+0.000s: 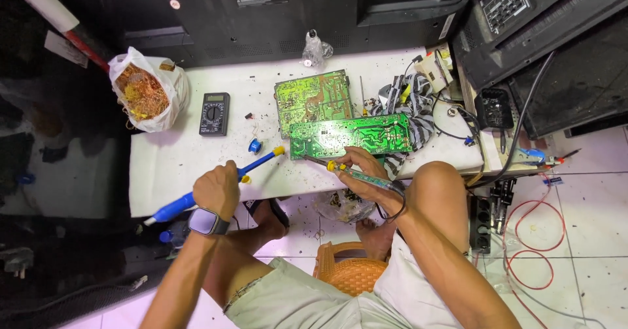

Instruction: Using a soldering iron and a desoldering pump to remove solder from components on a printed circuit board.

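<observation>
Item: green printed circuit board, long and rectangular, solder side up. It lies flat at the near edge of my white desk, partly over a second green board set just behind it.

Left grip: my left hand is clenched around the blue plastic barrel of a desoldering pump with yellow tip. The pump runs from the desk's front edge up toward the board; its tip stands just off the board's left end, near but not touching, as far as I can tell.

Right grip: my right hand is closed around a slim soldering iron with a yellow collar, held like a pen. The iron's point sits at the board's near edge, left of centre, right under my fingers; contact itself is too small to confirm.

State of work, judged: both tools are in hand and aimed at the same lower-left stretch of the board, so I judge a joint there is being heated, the pump waiting beside it. No freed part is visible. Dark crumbs scattered over the desk suggest some joints are already cleared; how many remain cannot be told.

Other stock on the desk: black digital multimeter, well left of the boards; white plastic bag of copper wire scrap at the far left corner; striped cloth under the board's right end; small blue round part just beside the pump tip.

Below the desk: orange plastic stool, black power strip, red cable loops on the tiled floor.
</observation>
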